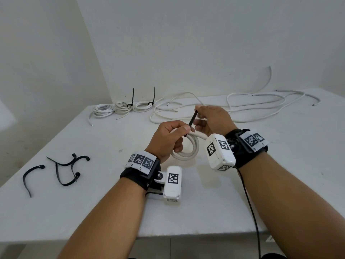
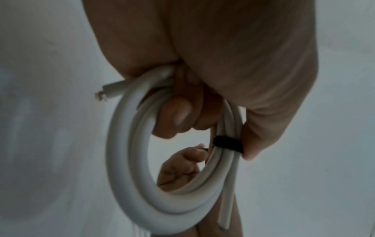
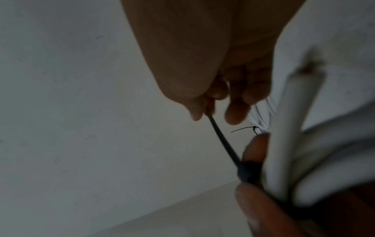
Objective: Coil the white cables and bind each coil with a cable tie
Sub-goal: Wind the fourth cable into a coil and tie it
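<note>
A small white cable coil (image 1: pixel 186 148) is held above the table by my left hand (image 1: pixel 170 139), fingers curled through the loop (image 2: pixel 129 144). A black cable tie (image 1: pixel 191 122) wraps the coil's strands as a band (image 2: pixel 228 143), beside my left thumb. My right hand (image 1: pixel 209 118) pinches the tie's free tail (image 3: pixel 219 136) between thumb and finger and holds it taut away from the coil (image 3: pixel 288 144). One cut cable end (image 2: pixel 101 94) sticks out of the coil at the left.
Three coils (image 1: pixel 122 108) lie at the table's back, two of them bound with upright black ties. Loose white cables (image 1: pixel 242 105) sprawl across the back right. Spare black ties (image 1: pixel 65 169) lie at the front left. The table edge (image 1: pixel 168 235) runs near my forearms.
</note>
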